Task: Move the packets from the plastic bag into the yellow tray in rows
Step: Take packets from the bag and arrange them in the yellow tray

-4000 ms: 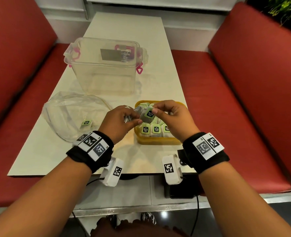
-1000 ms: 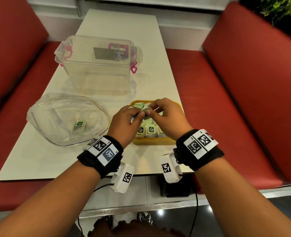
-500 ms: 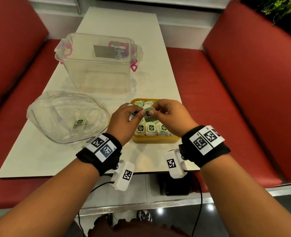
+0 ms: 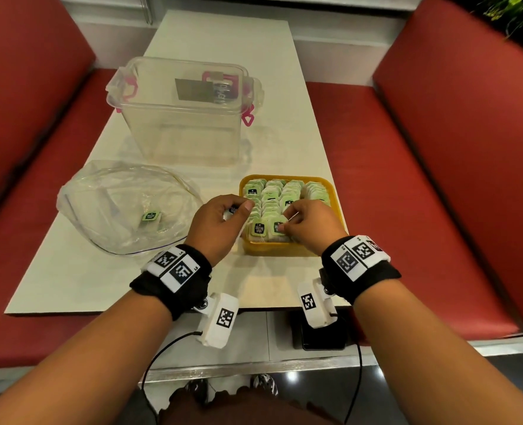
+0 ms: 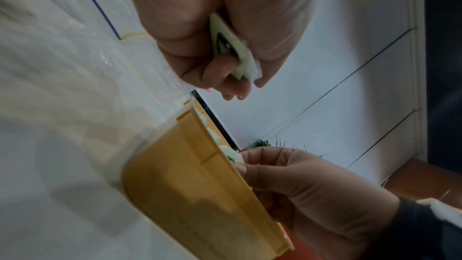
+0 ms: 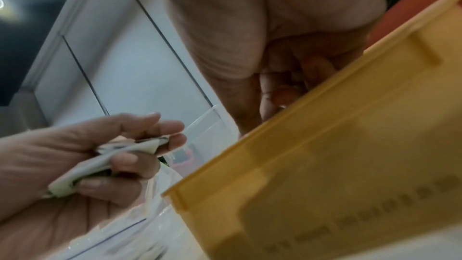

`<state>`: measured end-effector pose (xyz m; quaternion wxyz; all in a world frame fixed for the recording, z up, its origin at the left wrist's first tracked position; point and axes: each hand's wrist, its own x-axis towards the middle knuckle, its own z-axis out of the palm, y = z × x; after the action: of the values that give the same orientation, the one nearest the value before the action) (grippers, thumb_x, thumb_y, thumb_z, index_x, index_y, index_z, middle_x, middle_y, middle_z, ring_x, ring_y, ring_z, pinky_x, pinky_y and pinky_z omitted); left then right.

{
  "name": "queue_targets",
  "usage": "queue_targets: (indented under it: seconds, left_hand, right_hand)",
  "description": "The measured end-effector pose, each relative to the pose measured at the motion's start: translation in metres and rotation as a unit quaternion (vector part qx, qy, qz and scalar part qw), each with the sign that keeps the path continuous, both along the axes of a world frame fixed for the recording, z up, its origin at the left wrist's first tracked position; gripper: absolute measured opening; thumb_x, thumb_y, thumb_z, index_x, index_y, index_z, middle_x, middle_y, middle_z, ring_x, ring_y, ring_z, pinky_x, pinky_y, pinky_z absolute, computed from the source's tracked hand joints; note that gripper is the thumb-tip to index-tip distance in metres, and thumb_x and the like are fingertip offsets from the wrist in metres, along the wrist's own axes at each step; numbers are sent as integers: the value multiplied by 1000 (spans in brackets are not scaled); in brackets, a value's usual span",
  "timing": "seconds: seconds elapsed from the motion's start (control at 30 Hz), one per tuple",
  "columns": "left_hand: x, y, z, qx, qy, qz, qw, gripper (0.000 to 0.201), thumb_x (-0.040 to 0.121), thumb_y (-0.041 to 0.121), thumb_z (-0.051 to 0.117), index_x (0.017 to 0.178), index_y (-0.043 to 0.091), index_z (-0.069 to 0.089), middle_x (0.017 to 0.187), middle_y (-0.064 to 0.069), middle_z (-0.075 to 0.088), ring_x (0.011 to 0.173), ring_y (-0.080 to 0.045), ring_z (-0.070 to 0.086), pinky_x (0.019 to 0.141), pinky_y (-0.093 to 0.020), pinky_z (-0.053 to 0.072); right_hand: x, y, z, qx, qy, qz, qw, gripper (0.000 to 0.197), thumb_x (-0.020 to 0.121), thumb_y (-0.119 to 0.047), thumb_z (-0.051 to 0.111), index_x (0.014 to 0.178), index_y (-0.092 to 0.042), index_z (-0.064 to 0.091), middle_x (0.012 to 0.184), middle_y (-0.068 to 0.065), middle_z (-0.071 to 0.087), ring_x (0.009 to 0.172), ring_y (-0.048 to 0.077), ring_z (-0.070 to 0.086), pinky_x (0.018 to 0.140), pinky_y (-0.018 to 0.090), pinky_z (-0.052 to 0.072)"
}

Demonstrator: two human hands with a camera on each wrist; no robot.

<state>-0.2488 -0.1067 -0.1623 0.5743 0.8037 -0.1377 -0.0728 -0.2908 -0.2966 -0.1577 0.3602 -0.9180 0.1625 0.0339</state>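
The square yellow tray (image 4: 272, 248), hard moulded plastic with a ribbed rim, sits near the edge of the smooth pale table (image 4: 70, 280), packed with rows of flat papery packets (image 4: 277, 199) bearing green labels. The right hand (image 4: 310, 225) pinches the frontmost packet in its fingertips. The left hand (image 4: 220, 222), just beside the tray, curls round a few folded packets. One packet (image 4: 150, 216) lies in the crinkled clear plastic bag (image 4: 116, 197).
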Motion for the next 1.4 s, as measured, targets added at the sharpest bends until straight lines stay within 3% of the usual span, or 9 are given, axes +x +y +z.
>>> queue_targets:
  seconds: [0.17, 0.33, 0.43, 0.57, 0.7, 0.9, 1.1, 1.27, 1.4]
  left_hand:
    - [-8, -4, 14, -108, 142, -38, 983, 34, 94, -1, 39, 109, 13, 67, 93, -1, 67, 55, -11, 48, 46, -17, 34]
    - [-8, -6, 16, -148, 189, -83, 967, 47, 102, 7, 38, 141, 34, 36, 71, 10, 65, 48, -7, 42, 44, -18, 31]
    - [-7, -8, 12, -151, 199, -89, 964, 49, 102, 20, 43, 146, 34, 26, 61, 11, 60, 50, -7, 44, 43, -18, 34]
    - [-8, -8, 12, -127, 167, -116, 971, 37, 100, 27, 47, 135, 22, 39, 84, -4, 73, 69, -21, 58, 54, -23, 37]
    - [-9, -7, 10, -110, 137, -124, 977, 28, 97, 23, 53, 120, 8, 51, 90, -7, 70, 81, -16, 69, 63, -25, 47]
    - [-1, 4, 5, -35, 91, -92, 991, 26, 93, 27, 60, 116, 16, 53, 92, -3, 64, 56, 3, 60, 52, -14, 44]
    - [11, 6, 11, 6, -15, -74, 997, 22, 91, 40, 62, 113, 37, 59, 101, 13, 67, 85, -11, 64, 68, -27, 48]
    - [8, -3, 17, 33, -46, -73, 996, 2, 92, 23, 63, 92, 21, 64, 64, 16, 61, 49, 3, 54, 52, -12, 39]
    - [6, -4, 19, 33, -52, -71, 996, 4, 93, 23, 61, 92, 20, 63, 60, 17, 59, 47, 3, 52, 52, -15, 38]
  right_hand:
    - [0, 0, 2, -36, -23, -15, 999, 29, 77, -23, 77, 101, -20, 61, 81, -2, 64, 70, 11, 56, 55, 21, 37]
    - [2, 8, 20, 7, -107, 9, 994, 13, 86, -28, 68, 95, -19, 65, 75, -7, 60, 62, 3, 52, 55, 18, 36]
    - [1, 19, 29, 76, -93, 59, 991, 12, 90, -26, 64, 91, -15, 67, 74, -6, 69, 64, 6, 59, 62, 21, 47]
    - [3, 24, 28, 132, -97, 36, 986, 13, 90, -24, 65, 93, -12, 67, 73, -4, 65, 62, 6, 56, 62, 25, 47]
    - [3, 21, 29, 178, -119, 16, 977, 8, 86, -18, 70, 80, -14, 65, 74, 8, 65, 62, 14, 56, 62, 34, 50]
    - [6, 11, 36, 149, -130, 6, 980, 6, 93, -16, 59, 88, -13, 61, 73, 0, 66, 62, 15, 66, 45, 12, 38]
    - [5, 13, 39, -12, -154, 63, 986, 6, 88, -23, 66, 82, -25, 67, 76, -13, 63, 65, 6, 58, 59, 21, 39]
    - [4, 18, 45, -23, -177, 83, 981, 3, 83, -26, 71, 85, -24, 70, 92, -5, 63, 77, 7, 60, 66, 20, 43]
    - [4, 17, 42, 2, -191, 88, 978, 11, 84, -31, 70, 92, -25, 67, 104, -4, 58, 78, 5, 60, 70, 20, 46]
